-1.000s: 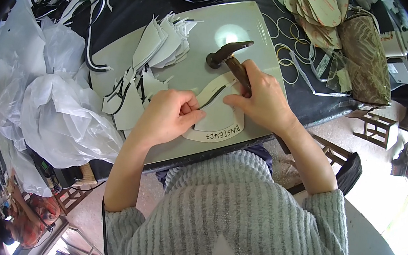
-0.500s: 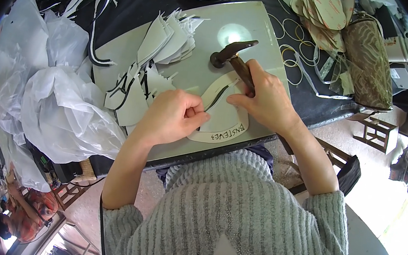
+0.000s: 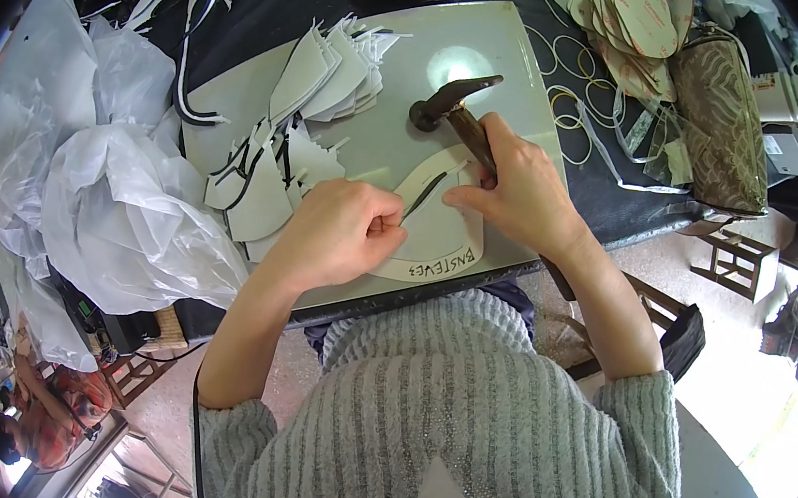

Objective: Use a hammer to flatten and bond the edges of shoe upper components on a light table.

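My right hand is wrapped round the wooden handle of a hammer. Its dark head is over the far part of a pale board, and the handle's end shows below my wrist. Under both hands lies a white curved template with dark lettering along its near edge. A thin black strip curves across it. My left hand is closed in a pinch at the strip's near end; the exact grip is hidden by the fingers. Beside it are white cut pieces with black edging.
A stack of white pieces lies farther back. Crumpled clear plastic covers the left side. At right are rings and ribbon, beige oval pieces and a patterned brown roll. Wooden stools stand below.
My left hand has shifted slightly, its curled fingers now turned more inward over the template. The right hand and hammer have barely moved.
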Action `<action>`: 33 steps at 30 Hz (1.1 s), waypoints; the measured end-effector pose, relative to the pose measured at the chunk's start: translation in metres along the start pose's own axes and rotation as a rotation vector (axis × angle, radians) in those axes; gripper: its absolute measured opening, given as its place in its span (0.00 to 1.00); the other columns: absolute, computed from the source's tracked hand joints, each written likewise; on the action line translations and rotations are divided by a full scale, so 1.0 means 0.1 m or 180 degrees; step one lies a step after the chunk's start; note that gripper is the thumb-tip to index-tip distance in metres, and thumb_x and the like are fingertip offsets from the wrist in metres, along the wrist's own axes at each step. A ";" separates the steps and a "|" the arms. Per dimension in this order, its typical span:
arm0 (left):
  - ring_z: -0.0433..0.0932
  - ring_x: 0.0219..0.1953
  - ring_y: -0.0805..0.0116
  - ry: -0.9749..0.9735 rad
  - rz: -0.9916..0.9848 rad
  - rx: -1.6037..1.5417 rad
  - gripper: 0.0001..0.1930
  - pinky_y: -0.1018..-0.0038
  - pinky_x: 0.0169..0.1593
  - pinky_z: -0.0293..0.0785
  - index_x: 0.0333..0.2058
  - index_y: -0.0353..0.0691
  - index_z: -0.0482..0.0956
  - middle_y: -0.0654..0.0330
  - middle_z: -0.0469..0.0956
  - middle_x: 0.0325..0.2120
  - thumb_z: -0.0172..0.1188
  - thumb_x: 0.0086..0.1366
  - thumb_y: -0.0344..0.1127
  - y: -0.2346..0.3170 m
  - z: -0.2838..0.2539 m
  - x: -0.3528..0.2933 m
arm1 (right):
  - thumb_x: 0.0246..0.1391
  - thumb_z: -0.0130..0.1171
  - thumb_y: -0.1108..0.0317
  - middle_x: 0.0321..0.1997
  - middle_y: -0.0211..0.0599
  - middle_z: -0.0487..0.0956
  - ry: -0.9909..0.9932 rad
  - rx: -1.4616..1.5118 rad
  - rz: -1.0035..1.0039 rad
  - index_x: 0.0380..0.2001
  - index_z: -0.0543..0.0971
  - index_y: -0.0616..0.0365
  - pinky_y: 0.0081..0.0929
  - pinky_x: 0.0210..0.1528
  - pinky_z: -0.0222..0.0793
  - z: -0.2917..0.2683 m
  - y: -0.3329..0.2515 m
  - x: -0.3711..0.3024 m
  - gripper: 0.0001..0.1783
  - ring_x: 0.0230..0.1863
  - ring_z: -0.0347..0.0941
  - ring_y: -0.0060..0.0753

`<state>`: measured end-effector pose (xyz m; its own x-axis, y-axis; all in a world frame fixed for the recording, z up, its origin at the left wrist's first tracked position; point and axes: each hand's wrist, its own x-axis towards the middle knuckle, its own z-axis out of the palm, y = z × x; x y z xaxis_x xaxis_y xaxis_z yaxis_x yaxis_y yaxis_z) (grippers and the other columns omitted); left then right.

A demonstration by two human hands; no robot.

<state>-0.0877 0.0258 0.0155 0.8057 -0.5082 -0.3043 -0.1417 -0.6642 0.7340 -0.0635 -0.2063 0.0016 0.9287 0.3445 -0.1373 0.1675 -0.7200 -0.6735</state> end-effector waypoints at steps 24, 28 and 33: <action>0.76 0.25 0.52 0.0813 0.0224 0.0638 0.09 0.64 0.31 0.70 0.28 0.33 0.73 0.52 0.74 0.20 0.65 0.55 0.30 0.16 0.21 -0.09 | 0.44 0.68 0.72 0.25 0.47 0.77 -0.0274 0.0402 0.0030 0.36 0.65 0.63 0.37 0.34 0.71 -0.07 0.03 0.04 0.22 0.29 0.78 0.46; 0.76 0.25 0.58 0.1176 0.0086 0.0415 0.11 0.66 0.32 0.72 0.33 0.33 0.75 0.56 0.76 0.23 0.67 0.53 0.30 0.19 0.32 0.00 | 0.44 0.67 0.72 0.27 0.47 0.78 -0.0221 0.0328 -0.0022 0.36 0.65 0.63 0.38 0.35 0.71 -0.06 0.05 0.04 0.21 0.31 0.78 0.49; 0.78 0.27 0.65 0.0766 -0.0150 -0.0646 0.11 0.70 0.34 0.74 0.35 0.33 0.77 0.56 0.78 0.25 0.68 0.54 0.28 0.13 0.31 -0.01 | 0.44 0.67 0.72 0.26 0.48 0.77 -0.0239 0.0374 0.0046 0.36 0.66 0.63 0.39 0.34 0.70 -0.06 0.06 0.05 0.21 0.31 0.77 0.51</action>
<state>-0.1079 0.0009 0.0065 0.9251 -0.3189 -0.2062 -0.0028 -0.5488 0.8360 -0.0556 -0.2129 0.0012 0.9026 0.3819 -0.1986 0.1103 -0.6511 -0.7509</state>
